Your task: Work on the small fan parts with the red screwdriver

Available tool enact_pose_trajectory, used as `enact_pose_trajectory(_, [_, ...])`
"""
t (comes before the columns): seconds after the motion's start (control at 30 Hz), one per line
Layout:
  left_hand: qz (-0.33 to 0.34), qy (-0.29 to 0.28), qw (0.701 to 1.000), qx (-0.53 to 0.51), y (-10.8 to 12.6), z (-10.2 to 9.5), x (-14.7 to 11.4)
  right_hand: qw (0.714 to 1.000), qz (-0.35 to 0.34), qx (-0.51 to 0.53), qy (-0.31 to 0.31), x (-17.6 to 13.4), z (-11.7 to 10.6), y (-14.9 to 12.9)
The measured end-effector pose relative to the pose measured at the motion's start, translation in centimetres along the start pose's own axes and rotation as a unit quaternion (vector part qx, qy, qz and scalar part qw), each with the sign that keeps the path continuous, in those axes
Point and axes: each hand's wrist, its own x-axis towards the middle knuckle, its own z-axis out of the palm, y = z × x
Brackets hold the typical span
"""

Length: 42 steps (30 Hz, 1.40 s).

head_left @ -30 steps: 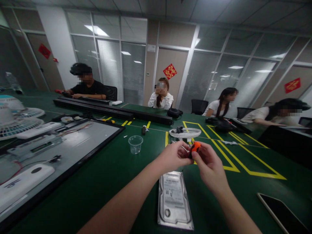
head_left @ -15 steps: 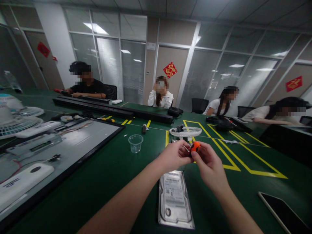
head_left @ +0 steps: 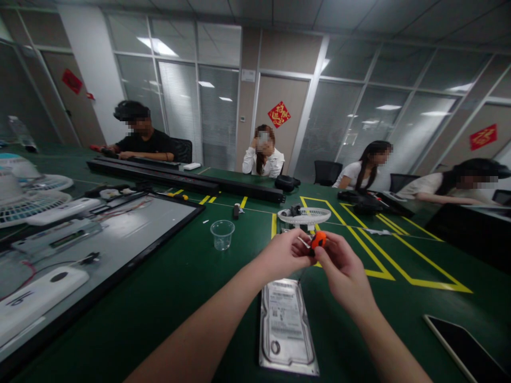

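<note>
A hard drive point(head_left: 286, 324) lies label up on the green table right in front of me. Over its far end I hold a screwdriver point(head_left: 319, 240) with an orange and black handle, its thin shaft slanting down toward the drive's far corner. Thumb and fingers of my right hand point(head_left: 343, 260) are closed round the handle. My left hand point(head_left: 289, 252) has its fingers curled against the lower part of the same tool; its fingertips are partly hidden. Whether the tip touches the drive cannot be made out.
A clear plastic cup point(head_left: 222, 235) stands left of my hands. Beyond them lies a white fan grille point(head_left: 305, 215). A large panel point(head_left: 131, 234) covers the left side; a phone point(head_left: 459, 340) lies at the right. Several people sit across the table.
The orange handle has turned slightly between my fingers. My arms and the hard drive stay almost where they were.
</note>
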Motion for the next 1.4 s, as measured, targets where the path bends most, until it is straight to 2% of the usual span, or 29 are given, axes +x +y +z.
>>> enact_pose_trajectory(0.63, [0.014, 0.017, 0.999, 0.05, 0.89, 0.18, -0.34, 1.0, 0.002, 0.01, 0.021, 0.08, -0.03, -0.05])
enact_pose_trajectory(0.73, [0.006, 0.019, 0.999, 0.033, 0.77, 0.3, -0.28, 0.999, -0.006, 0.008, 0.035, 0.05, 0.1, -0.4])
enact_pose_trajectory(0.9, [0.018, 0.002, 0.999, 0.026, 0.71, 0.21, -0.37, 1.0, 0.012, 0.021, 0.017, -0.06, 0.22, -0.49])
enact_pose_trajectory(1.07, [0.016, 0.016, 0.999, 0.037, 0.76, 0.41, -0.27, 0.999, -0.003, -0.01, 0.045, 0.01, 0.17, -0.42])
enact_pose_trajectory(1.23, [0.016, 0.007, 1.0, 0.018, 0.75, 0.28, -0.22, 0.999, -0.009, 0.0, 0.032, -0.1, 0.08, -0.68])
enact_pose_trajectory(1.4, [0.011, 0.019, 1.0, 0.021, 0.87, 0.4, -0.24, 0.998, -0.013, -0.014, 0.052, -0.2, 0.27, -0.59])
